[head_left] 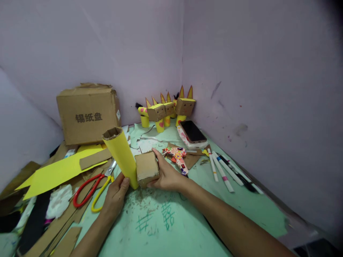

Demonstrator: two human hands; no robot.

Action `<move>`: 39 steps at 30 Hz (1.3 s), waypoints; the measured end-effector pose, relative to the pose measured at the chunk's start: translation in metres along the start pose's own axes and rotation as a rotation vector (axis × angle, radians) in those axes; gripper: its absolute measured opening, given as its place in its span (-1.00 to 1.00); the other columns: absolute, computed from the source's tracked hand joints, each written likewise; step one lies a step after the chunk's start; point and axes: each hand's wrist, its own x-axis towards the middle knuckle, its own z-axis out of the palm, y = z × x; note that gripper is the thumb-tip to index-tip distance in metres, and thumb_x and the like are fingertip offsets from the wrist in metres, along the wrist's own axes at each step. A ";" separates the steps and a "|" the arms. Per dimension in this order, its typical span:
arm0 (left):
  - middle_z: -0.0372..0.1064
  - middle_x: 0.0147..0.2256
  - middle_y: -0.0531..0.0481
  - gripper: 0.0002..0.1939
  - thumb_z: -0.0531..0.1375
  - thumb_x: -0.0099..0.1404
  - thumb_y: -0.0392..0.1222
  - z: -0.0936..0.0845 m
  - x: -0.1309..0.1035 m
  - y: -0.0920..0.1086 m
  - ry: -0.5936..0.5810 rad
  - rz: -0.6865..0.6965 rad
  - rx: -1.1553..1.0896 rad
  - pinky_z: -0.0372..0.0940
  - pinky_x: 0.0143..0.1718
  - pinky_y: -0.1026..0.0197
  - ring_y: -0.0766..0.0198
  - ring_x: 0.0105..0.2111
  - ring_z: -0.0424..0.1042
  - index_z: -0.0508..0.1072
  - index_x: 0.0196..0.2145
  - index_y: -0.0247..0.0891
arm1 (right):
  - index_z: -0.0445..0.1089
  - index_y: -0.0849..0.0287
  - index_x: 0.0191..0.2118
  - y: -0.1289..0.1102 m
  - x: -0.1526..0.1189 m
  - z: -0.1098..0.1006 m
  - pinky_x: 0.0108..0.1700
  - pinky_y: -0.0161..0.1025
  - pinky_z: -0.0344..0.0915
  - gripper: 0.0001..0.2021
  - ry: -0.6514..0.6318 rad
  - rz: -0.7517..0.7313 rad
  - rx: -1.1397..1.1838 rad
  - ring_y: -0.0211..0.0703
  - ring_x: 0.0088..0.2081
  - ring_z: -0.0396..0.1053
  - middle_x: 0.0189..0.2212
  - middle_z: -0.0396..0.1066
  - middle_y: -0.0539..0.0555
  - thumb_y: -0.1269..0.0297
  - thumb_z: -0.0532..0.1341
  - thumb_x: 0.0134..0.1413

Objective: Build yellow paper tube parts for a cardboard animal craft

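My left hand [117,192] is closed around the lower end of a yellow paper-covered cardboard tube [122,155], which leans to the left with its open end up. In my right hand [166,174] is a small brown cardboard box [147,167], gripped at its right side and from beneath. The box's left side is up against the lower part of the tube, or very near it. Red-and-yellow handled scissors [93,191] lie left of my left hand. A patterned glue gun [177,157] lies beyond my right wrist.
Cardboard animal figures [184,106] stand in the back corner. A large carton [87,119] is at the back left, yellow paper [59,171] and cardboard scraps before it. A phone [193,131] and several markers [223,171] lie on the right of the green-covered table [193,228].
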 end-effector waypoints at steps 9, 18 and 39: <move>0.42 -0.24 -0.09 -0.64 0.02 0.21 0.01 0.001 0.003 0.002 0.030 0.082 0.024 0.27 -0.22 0.18 0.11 -0.24 0.39 0.27 -0.13 -0.26 | -0.39 0.08 0.26 -0.003 0.002 -0.001 0.17 -0.04 -0.05 0.21 -0.013 0.006 0.006 0.08 0.17 0.01 0.18 -0.03 0.21 0.27 0.44 -0.45; 0.40 -0.38 -0.05 -0.61 0.03 0.14 0.13 0.002 0.007 -0.007 0.097 0.057 0.128 0.26 -0.39 0.17 0.10 -0.40 0.38 0.31 -0.24 -0.22 | -0.33 0.09 0.24 -0.013 0.004 -0.004 0.16 -0.07 0.00 0.19 -0.034 0.015 -0.048 0.05 0.14 0.07 0.15 -0.01 0.20 0.25 0.45 -0.50; 0.41 -0.44 0.03 -0.65 0.01 0.17 0.08 0.003 0.004 -0.004 0.134 0.108 0.143 0.32 -0.45 0.22 0.16 -0.43 0.42 0.29 -0.21 -0.20 | 0.38 0.13 -0.10 -0.085 -0.038 -0.092 -0.17 -0.27 0.26 -0.70 0.349 0.465 -0.839 -0.14 -0.17 0.40 -0.15 0.45 0.08 0.18 0.16 0.04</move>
